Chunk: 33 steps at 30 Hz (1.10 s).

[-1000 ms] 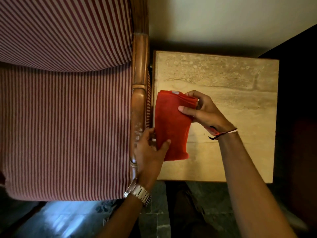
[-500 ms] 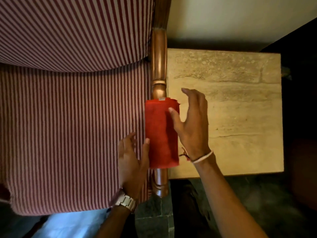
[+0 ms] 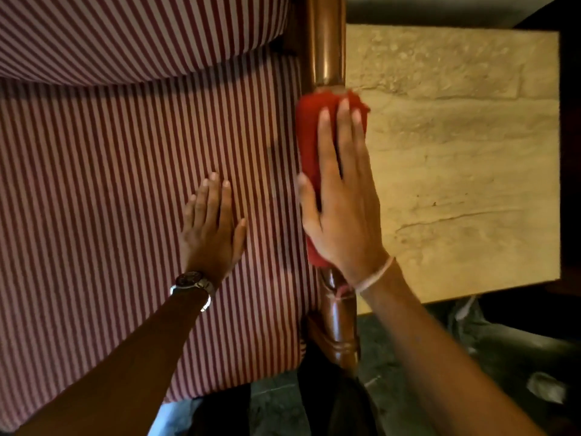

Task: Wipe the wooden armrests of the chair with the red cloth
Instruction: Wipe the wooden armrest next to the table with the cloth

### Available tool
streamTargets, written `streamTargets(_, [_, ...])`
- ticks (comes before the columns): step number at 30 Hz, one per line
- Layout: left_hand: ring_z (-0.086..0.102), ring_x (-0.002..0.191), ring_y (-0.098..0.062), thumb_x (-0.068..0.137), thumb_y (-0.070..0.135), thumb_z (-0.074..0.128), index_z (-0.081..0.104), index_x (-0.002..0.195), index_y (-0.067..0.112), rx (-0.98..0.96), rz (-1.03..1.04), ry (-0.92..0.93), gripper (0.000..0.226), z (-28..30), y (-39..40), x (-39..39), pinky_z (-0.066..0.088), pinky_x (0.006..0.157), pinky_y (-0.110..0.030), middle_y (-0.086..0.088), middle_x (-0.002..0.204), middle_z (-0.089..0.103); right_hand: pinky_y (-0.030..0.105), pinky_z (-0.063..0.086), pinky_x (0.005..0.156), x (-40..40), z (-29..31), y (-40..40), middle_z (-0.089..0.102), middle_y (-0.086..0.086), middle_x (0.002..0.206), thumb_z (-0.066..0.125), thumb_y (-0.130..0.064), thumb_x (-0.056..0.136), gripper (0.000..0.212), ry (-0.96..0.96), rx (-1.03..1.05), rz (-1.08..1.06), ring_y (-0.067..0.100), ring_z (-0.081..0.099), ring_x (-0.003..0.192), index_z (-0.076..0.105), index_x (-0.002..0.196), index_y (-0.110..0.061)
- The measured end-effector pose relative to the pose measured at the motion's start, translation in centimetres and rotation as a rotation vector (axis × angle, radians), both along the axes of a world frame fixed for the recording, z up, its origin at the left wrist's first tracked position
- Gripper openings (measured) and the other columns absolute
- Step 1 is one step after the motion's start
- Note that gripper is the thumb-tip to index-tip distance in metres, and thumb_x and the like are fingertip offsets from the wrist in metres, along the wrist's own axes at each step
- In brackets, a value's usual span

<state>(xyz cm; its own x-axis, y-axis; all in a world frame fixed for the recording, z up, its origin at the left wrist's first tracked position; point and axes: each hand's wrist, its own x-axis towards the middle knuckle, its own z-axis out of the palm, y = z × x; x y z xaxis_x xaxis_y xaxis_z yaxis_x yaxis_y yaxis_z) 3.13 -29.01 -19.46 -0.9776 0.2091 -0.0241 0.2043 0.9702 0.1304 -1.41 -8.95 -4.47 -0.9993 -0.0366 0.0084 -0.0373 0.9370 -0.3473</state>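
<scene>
Right hand presses the red cloth flat onto the chair's wooden armrest.

The palm and straight fingers lie along the cloth, thumb hooked over its seat-side edge: a flat press, not a clenched grasp. The cloth wraps over the rail's rounded top, its far edge just short of bare polished wood that runs on toward the backrest; below the wrist the turned front post is uncovered. The left hand, wearing a wristwatch, rests open and empty on the striped seat cushion, just beside the rail. On the other side, the stone-topped side table stands close against the armrest.
</scene>
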Motion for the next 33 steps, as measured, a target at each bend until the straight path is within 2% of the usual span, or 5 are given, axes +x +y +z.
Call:
streamTargets(5, [0.023,0.155,-0.033,0.106,0.045,0.031,0.024,0.158,0.004,-0.017,-0.008,0.047,0.067,-0.6,0.1,0.2,0.022,0.127,-0.047,-0.021,0.166,0.025,0.048,0.026,0.128,-5.8,-0.2,0.1,0.019,0.026,0.168,0.041,-0.022,0.103,0.061,0.066,0.056,-0.028,0.040,0.015,0.159,0.026,0.159,-0.002])
streamTargets(12, [0.022,0.156,-0.033,0.105,0.044,0.034,0.024,0.158,0.004,-0.014,0.002,0.060,0.067,-0.7,-0.2,0.6,0.022,0.127,-0.048,-0.021,0.166,0.025,0.050,0.019,0.131,9.8,0.6,-0.4,0.003,0.014,0.173,0.051,-0.025,0.101,0.075,-0.134,0.048,-0.024,0.027,-0.002,0.162,0.009,0.163,-0.017])
streamTargets(20, [0.024,0.155,-0.034,0.106,0.043,0.032,0.026,0.157,0.002,-0.037,-0.010,0.101,0.066,-0.6,0.0,0.2,0.018,0.128,-0.046,-0.022,0.165,0.026,0.052,0.027,0.127,-4.4,0.0,-0.1,0.014,0.024,0.170,0.047,-0.020,0.096,0.070,0.017,0.014,-0.052,0.038,0.011,0.160,0.023,0.161,-0.008])
streamTargets(27, [0.022,0.156,-0.033,0.106,0.044,0.032,0.024,0.158,0.003,-0.023,-0.006,0.080,0.067,-0.7,0.0,0.6,0.023,0.126,-0.048,-0.021,0.166,0.023,0.055,0.027,0.127,12.4,0.8,-0.2,-0.011,0.004,0.173,0.043,-0.031,0.096,0.082,-0.164,0.043,0.000,0.023,-0.010,0.161,-0.003,0.163,-0.028])
streamTargets(33, [0.025,0.155,-0.033,0.106,0.044,0.029,0.027,0.157,0.003,-0.037,-0.008,0.087,0.066,-0.4,0.0,0.1,0.022,0.127,-0.047,-0.022,0.165,0.026,0.052,0.026,0.129,-1.1,0.3,0.1,0.004,0.017,0.173,0.044,-0.028,0.097,0.074,-0.066,-0.004,0.006,0.034,0.001,0.161,0.015,0.163,-0.016])
